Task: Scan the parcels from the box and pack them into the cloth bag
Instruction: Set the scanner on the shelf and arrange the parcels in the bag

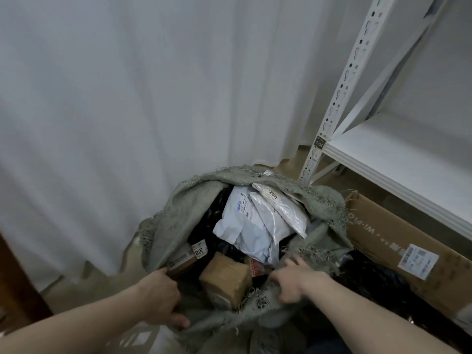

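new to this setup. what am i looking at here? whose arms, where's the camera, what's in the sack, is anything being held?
There is no robot here: the two bare arms belong to a person. The single picture comes from a wide-angle camera worn on that person's head, looking forward and down.

In the middle sits a grey-green cloth bag with a frayed rim, open at the top. Inside it lie packed parcels: a brown taped box, a pale blue mailer, a white padded mailer marked 2011 and some black bags.

The left hand has its grip on the near left rim of the bag. The right hand rests on the near right rim with its fingers bent over the cloth. Neither holds a parcel.

To the right lies a long cardboard box, under a white metal shelf. A white curtain hangs behind.
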